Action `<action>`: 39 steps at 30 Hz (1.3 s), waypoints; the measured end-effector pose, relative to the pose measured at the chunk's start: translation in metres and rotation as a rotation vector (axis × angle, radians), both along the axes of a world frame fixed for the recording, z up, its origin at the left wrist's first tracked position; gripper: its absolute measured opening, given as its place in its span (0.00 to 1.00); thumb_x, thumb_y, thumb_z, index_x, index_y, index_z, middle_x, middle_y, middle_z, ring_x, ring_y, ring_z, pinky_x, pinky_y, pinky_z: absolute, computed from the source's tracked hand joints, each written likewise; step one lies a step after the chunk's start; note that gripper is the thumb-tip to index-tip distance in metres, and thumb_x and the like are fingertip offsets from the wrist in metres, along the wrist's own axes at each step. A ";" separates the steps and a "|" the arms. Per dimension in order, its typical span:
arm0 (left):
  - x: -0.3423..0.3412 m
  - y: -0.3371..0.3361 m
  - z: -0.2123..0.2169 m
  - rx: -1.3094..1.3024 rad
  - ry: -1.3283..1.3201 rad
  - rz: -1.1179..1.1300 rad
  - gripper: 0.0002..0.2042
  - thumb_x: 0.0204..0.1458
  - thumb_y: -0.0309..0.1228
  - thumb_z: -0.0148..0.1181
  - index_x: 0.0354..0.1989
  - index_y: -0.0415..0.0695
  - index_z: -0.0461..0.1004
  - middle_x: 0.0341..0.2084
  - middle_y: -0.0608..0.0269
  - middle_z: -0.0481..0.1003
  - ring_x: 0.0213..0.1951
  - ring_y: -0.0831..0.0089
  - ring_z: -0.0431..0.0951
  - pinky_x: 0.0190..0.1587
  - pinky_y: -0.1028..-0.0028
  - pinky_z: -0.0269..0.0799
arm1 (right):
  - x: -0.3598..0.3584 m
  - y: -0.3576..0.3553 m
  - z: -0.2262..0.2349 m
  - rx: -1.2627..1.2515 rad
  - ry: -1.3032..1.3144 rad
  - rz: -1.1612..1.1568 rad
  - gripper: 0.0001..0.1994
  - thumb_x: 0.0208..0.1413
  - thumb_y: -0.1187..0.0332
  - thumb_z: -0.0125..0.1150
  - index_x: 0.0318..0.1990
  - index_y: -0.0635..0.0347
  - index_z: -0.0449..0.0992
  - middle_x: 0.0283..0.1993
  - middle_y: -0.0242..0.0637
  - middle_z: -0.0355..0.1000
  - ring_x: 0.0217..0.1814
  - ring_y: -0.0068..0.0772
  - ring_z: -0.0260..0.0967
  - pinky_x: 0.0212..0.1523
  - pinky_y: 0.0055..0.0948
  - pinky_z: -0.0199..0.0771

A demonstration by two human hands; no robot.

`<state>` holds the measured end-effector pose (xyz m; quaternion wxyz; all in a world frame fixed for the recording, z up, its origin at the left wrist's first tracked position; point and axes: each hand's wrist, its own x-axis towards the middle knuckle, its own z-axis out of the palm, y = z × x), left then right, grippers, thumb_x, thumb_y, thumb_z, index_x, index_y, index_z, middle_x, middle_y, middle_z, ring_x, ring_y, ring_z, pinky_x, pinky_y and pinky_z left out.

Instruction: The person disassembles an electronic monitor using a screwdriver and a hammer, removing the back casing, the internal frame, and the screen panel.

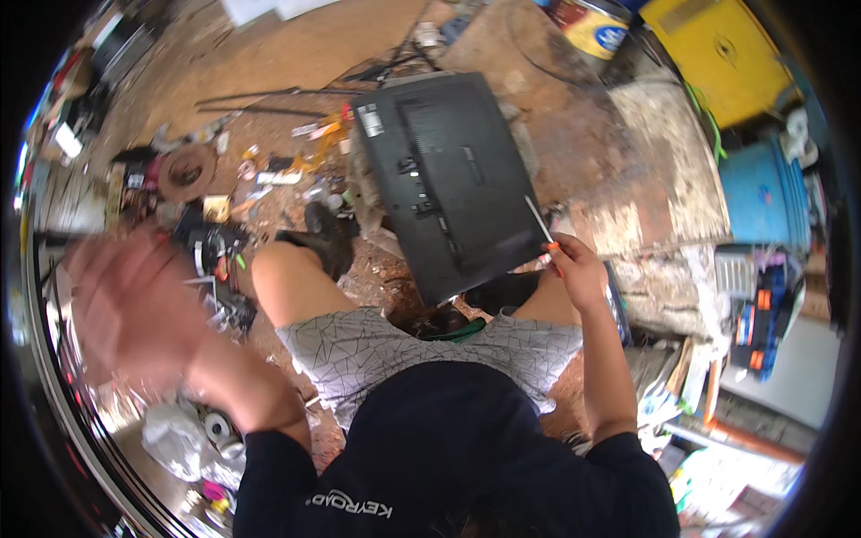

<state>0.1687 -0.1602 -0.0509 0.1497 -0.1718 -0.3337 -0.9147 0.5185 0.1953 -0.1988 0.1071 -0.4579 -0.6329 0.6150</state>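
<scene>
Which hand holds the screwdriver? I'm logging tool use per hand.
The right hand grips the orange-handled screwdriver, its shaft over the black monitor back. The left hand is raised, blurred and empty.

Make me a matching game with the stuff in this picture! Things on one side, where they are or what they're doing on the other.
Things:
1. orange-handled screwdriver
2. flat black monitor back panel
3. left hand
4. blue plastic barrel

Places or states:
A. raised and blurred
B. far right, beside the yellow box
C. held in the right hand
D. lying on the dirt ground in front of the knees

Pairs: 1-C, 2-D, 3-A, 4-B
</scene>
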 end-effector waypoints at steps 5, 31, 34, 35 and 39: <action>0.053 0.001 0.078 -0.405 1.398 0.050 0.14 0.50 0.30 0.56 0.45 0.40 0.74 0.40 0.54 0.76 0.40 0.63 0.76 0.42 0.66 0.74 | -0.006 -0.011 -0.016 -0.004 -0.004 0.010 0.20 0.60 0.71 0.56 0.59 0.67 0.71 0.39 0.31 0.73 0.31 0.19 0.67 0.29 0.19 0.66; 0.069 0.079 -0.074 -0.744 0.627 -0.020 0.21 0.54 0.41 0.60 0.51 0.38 0.74 0.39 0.45 0.79 0.42 0.51 0.80 0.44 0.61 0.76 | -0.112 -0.022 0.064 0.815 0.068 0.520 0.12 0.50 0.75 0.58 0.42 0.60 0.82 0.42 0.43 0.77 0.41 0.45 0.76 0.43 0.35 0.75; 0.046 0.106 -0.168 -1.193 0.069 -0.118 0.22 0.54 0.42 0.61 0.51 0.38 0.74 0.39 0.44 0.80 0.42 0.50 0.81 0.44 0.60 0.76 | -0.146 -0.029 0.073 0.834 0.056 0.667 0.10 0.52 0.75 0.62 0.42 0.61 0.82 0.42 0.40 0.77 0.39 0.38 0.77 0.41 0.31 0.76; 0.046 0.110 -0.192 -1.329 -0.044 -0.173 0.23 0.55 0.43 0.61 0.51 0.38 0.74 0.39 0.44 0.80 0.42 0.49 0.81 0.44 0.60 0.76 | -0.156 -0.033 0.071 0.850 0.057 0.709 0.09 0.53 0.75 0.62 0.41 0.61 0.82 0.41 0.40 0.77 0.39 0.39 0.77 0.41 0.32 0.76; 0.064 0.115 -0.251 -1.628 -0.394 -0.498 0.32 0.53 0.47 0.62 0.57 0.32 0.65 0.42 0.43 0.79 0.47 0.50 0.80 0.51 0.62 0.73 | -0.185 -0.050 0.052 0.910 0.047 0.825 0.06 0.53 0.74 0.63 0.39 0.62 0.82 0.38 0.40 0.77 0.39 0.43 0.77 0.41 0.34 0.76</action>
